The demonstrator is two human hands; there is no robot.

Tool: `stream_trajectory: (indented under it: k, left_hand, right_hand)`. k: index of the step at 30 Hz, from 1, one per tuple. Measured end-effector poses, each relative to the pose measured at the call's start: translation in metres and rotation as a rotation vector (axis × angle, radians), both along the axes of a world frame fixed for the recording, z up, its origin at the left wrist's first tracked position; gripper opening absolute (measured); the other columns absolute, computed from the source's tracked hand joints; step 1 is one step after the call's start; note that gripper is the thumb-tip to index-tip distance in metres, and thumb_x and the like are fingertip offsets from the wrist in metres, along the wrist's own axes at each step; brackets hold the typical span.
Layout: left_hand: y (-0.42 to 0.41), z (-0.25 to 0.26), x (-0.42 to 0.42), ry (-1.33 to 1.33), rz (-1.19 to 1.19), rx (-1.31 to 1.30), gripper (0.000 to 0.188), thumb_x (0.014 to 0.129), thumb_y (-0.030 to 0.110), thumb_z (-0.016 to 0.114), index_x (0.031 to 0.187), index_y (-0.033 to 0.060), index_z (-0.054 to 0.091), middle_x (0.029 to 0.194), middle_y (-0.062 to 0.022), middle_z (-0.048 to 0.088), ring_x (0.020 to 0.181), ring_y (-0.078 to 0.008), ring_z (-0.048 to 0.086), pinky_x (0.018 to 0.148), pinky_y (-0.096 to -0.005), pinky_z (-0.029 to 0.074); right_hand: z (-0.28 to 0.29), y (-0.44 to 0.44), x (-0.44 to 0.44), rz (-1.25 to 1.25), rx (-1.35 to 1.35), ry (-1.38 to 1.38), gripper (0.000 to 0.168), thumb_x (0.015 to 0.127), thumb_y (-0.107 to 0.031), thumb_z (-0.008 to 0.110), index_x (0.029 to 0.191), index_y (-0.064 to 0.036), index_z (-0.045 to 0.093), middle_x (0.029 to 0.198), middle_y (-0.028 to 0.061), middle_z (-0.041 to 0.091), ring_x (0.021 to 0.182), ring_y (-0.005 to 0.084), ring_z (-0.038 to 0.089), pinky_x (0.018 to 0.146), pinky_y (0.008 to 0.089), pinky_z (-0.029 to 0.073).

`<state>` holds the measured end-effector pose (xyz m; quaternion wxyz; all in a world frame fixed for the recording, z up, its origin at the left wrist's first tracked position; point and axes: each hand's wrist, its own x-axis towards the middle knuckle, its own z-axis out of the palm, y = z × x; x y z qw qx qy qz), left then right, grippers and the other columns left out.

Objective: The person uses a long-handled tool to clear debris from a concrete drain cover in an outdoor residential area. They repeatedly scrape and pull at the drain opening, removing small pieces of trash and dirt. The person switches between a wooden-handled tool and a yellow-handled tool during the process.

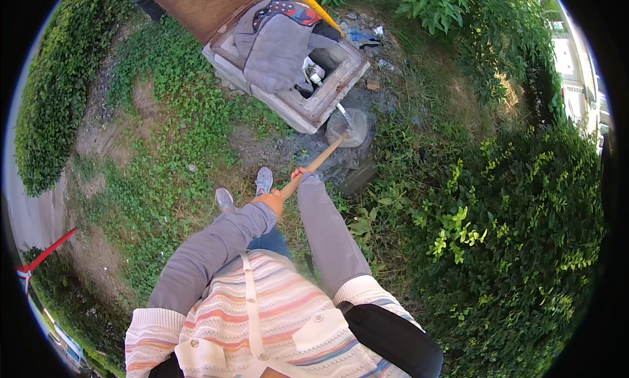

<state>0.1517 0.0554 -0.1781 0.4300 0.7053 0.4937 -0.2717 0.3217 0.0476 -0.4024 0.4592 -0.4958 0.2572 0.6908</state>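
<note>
My left hand (271, 202) grips the lower end of a long wooden handle (322, 157), nearer to my body. Farther along it, my right hand (298, 173) is closed round the same handle. The handle's far end reaches a blurred, roundish pale thing (349, 127) on the wet ground; whether this is a tool head or a basin cannot be told. Water seems to run onto it from a white pipe (343, 110) at the corner of a concrete-like box (290, 111). A grey padded cloth (280, 51) lies over the box's rim, beside its dark opening.
A yellow pole (314, 4) slants down to the box's far side. Rubbish (363, 36) and a brick piece (373, 85) lie beyond. A dense hedge (506, 220) stands at the right, and low weeds (191, 112) grow at the left. A stone slab (357, 179) lies near the handle.
</note>
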Motion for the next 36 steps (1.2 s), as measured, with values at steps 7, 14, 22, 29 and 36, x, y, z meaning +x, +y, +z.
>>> stream_trajectory:
  k: [7, 14, 22, 29, 36]
  left_hand:
    - [-0.017, 0.080, -0.069, 0.035, -0.170, 0.141, 0.060, 0.076, 0.010, 0.048, 0.131, 0.0045, 0.025, 0.078, -0.0187, 0.061, 0.066, -0.0327, 0.061, 0.057, -0.0409, 0.049]
    - [0.029, 0.256, -0.110, -0.180, -0.123, 0.406, 0.045, 0.075, 0.014, 0.054, 0.119, 0.0113, 0.046, 0.073, -0.0099, 0.052, 0.053, -0.0251, 0.057, 0.046, -0.0360, 0.047]
    - [-0.047, 0.042, 0.050, -0.119, -0.267, 0.756, 0.040, 0.077, 0.011, 0.049, 0.116, 0.0047, 0.049, 0.067, -0.0133, 0.050, 0.045, -0.0227, 0.054, 0.035, -0.0329, 0.043]
    - [0.004, 0.113, -0.052, -0.201, -0.405, 0.774, 0.045, 0.076, 0.012, 0.050, 0.120, 0.0069, 0.046, 0.072, -0.0082, 0.045, 0.051, -0.0190, 0.053, 0.040, -0.0307, 0.043]
    - [0.000, 0.235, -0.101, -0.103, -0.254, 0.758, 0.050, 0.067, 0.012, 0.061, 0.115, 0.0028, 0.049, 0.072, -0.0044, 0.045, 0.059, -0.0157, 0.053, 0.045, -0.0274, 0.044]
  right_hand:
    - [0.042, 0.006, -0.063, 0.034, -0.176, 0.002, 0.025, 0.080, -0.016, 0.058, 0.064, -0.008, 0.040, 0.049, 0.0039, 0.043, 0.039, 0.0170, 0.040, 0.042, 0.0331, 0.039]
    - [0.163, 0.024, -0.125, -0.607, 0.559, 1.037, 0.037, 0.083, -0.020, 0.049, 0.049, -0.014, 0.033, 0.043, -0.0059, 0.033, 0.037, 0.0073, 0.035, 0.046, 0.0206, 0.035]
    - [0.036, 0.019, 0.044, -0.042, -0.046, 0.229, 0.018, 0.080, -0.015, 0.057, 0.072, -0.006, 0.045, 0.056, 0.0045, 0.046, 0.051, 0.0164, 0.046, 0.054, 0.0305, 0.045]
    - [0.043, 0.043, -0.047, -0.205, 0.087, 0.308, 0.033, 0.081, -0.017, 0.053, 0.052, -0.014, 0.036, 0.043, -0.0038, 0.038, 0.036, 0.0090, 0.035, 0.039, 0.0246, 0.035]
    - [0.186, 0.029, -0.115, -0.540, 0.460, 1.011, 0.045, 0.081, -0.024, 0.050, 0.042, -0.016, 0.030, 0.039, -0.0058, 0.032, 0.034, 0.0079, 0.035, 0.042, 0.0224, 0.034]
